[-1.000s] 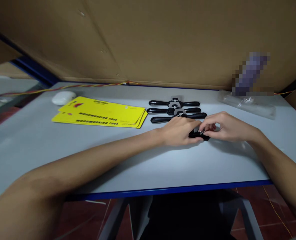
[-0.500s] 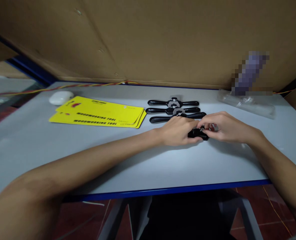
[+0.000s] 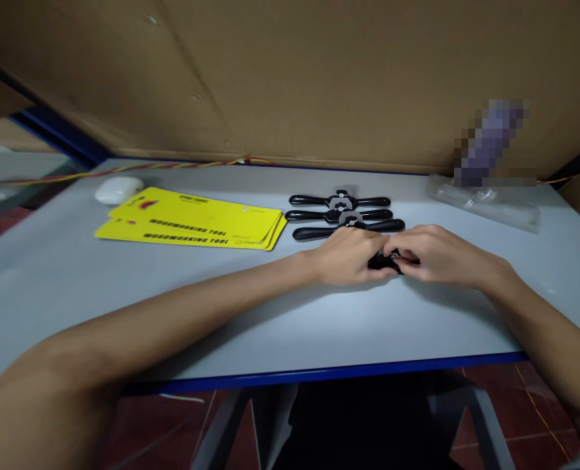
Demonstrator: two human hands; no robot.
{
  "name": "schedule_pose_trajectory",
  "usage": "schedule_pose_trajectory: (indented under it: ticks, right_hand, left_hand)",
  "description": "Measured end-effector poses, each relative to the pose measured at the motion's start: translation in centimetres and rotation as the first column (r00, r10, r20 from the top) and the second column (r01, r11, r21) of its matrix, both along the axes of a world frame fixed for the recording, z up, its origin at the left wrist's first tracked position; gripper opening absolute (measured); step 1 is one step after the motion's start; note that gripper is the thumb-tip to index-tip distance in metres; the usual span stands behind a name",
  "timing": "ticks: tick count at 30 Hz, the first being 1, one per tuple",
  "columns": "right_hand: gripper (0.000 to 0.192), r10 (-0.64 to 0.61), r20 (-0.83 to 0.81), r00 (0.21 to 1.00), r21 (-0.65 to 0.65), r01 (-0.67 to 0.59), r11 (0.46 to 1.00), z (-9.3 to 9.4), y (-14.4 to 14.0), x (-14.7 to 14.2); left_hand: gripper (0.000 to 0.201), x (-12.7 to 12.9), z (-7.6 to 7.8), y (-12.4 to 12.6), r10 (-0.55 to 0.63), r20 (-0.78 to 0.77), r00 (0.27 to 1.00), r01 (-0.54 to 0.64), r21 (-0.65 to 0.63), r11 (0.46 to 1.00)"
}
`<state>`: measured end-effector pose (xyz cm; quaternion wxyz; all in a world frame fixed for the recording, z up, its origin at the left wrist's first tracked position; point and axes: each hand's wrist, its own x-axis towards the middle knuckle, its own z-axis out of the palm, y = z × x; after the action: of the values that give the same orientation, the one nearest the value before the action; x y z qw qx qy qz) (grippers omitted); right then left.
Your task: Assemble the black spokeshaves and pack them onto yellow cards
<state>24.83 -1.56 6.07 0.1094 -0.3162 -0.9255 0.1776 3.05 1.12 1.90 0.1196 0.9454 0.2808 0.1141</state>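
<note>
A black spokeshave [image 3: 380, 261] lies on the table, mostly hidden under both hands. My left hand [image 3: 349, 257] is closed around its left side, thumb along the near edge. Over its middle, my right hand [image 3: 434, 254] pinches thumb and fingertips at a small silvery part [image 3: 395, 254], too small and covered to make out fully. Just beyond my hands, three more black spokeshaves [image 3: 314, 233] lie in a stack of rows, handles pointing left and right, with grey metal pieces at their centres.
Yellow cards [image 3: 186, 219] printed "WOODWORKING TOOL" lie overlapping at the left, beside a white rounded case [image 3: 119, 190]. Clear plastic packaging [image 3: 485, 203] rests at the back right, near a blurred purple object [image 3: 490, 143]. A cardboard wall [image 3: 319, 85] closes the back; twisted wires [image 3: 172, 168] run along it.
My right hand has turned slightly and its fingers have curled closer over the middle of the spokeshave. My left hand keeps its grip in the same place.
</note>
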Motion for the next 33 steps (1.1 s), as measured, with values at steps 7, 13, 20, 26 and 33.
schedule_pose_trajectory:
  ticks: [7,13,20,26,33]
  right_hand:
    - [0.017,0.03,0.026,0.999,-0.101,-0.028,0.995,0.7,-0.2,-0.1]
    - [0.015,-0.008,0.022,1.0,-0.16,0.012,0.987,1.0,-0.3,0.2]
    - [0.013,-0.058,0.048,0.997,-0.132,0.064,0.989,1.3,0.2,0.6]
    - [0.02,0.019,0.015,1.0,-0.097,-0.017,0.995,1.0,0.4,0.8]
    - [0.016,-0.014,0.036,0.999,-0.047,0.016,0.999,1.3,0.1,0.7]
  left_hand:
    - [0.033,-0.1,-0.1,0.0,-0.022,0.04,0.999,0.022,-0.021,1.0]
    - [0.036,-0.1,-0.1,0.1,-0.012,0.004,1.0,0.012,-0.007,1.0]
    - [0.042,-0.1,-0.2,0.1,-0.004,-0.004,1.0,0.004,-0.005,1.0]
    - [0.041,-0.1,-0.1,0.1,-0.016,0.005,1.0,0.016,-0.029,0.999]
    - [0.043,-0.1,-0.2,0.1,-0.017,0.007,1.0,0.017,-0.036,0.999]
